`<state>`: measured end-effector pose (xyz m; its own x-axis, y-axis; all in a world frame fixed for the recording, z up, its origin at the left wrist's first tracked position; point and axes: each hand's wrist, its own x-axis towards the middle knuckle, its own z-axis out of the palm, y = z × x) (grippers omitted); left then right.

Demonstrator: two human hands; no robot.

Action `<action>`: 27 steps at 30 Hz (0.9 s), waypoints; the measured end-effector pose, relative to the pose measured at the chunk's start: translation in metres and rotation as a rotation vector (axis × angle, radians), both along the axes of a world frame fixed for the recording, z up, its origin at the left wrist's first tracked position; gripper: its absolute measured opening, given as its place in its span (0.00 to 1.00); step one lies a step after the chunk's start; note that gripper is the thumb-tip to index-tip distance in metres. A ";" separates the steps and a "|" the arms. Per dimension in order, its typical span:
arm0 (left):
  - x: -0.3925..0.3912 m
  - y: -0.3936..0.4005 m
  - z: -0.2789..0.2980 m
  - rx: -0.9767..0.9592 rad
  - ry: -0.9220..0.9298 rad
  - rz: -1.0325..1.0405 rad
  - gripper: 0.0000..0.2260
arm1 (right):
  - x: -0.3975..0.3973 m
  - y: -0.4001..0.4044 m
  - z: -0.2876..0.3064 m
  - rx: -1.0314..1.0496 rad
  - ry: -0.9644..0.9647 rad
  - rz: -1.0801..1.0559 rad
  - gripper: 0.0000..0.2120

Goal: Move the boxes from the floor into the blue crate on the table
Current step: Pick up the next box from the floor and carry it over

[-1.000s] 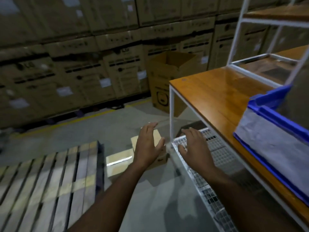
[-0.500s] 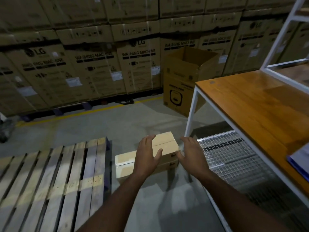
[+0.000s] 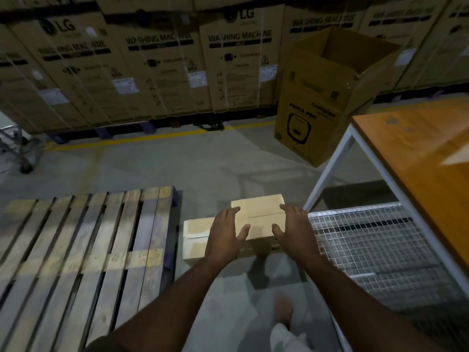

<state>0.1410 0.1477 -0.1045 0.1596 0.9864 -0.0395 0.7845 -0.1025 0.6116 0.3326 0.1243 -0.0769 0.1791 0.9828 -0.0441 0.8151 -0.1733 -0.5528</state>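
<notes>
Boxes on the floor: two tan cartons lie side by side between the pallet (image 3: pixel 83 240) and the table (image 3: pixel 416 158), the right box (image 3: pixel 258 212) sitting higher than the left box (image 3: pixel 196 233) and partly over it. Compared with a second ago, the view has swung down and left, so the blue crate has passed out of frame and both hands have closed in from mid-air to the right box. The left hand (image 3: pixel 225 235) now lies over its left top edge, the right hand (image 3: pixel 291 229) over its right edge; the fingers of both are spread and nearly straight, not yet curled round anything, and whether they touch the cardboard cannot be told. This is judged to be the reach before the lift, with no box yet moved in this cycle. Around the work stand a wall of large washing-machine cartons, an open carton (image 3: pixel 327 97) behind the table corner, and a wire-mesh shelf (image 3: pixel 368 240) under the tabletop. The white table leg (image 3: pixel 330 166) and tabletop edge stand just right of the box, so the lift probably has to clear them.
</notes>
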 end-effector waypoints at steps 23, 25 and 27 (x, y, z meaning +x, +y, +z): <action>0.075 0.194 -0.308 -0.548 -0.039 0.400 0.31 | 0.090 0.216 -0.320 -0.421 0.029 -0.066 0.25; 0.071 0.195 -0.326 -0.570 -0.053 0.451 0.34 | 0.094 0.218 -0.334 -0.447 0.057 -0.111 0.27; 0.065 0.200 -0.371 -0.632 -0.089 0.524 0.38 | 0.101 0.224 -0.376 -0.489 0.091 -0.155 0.30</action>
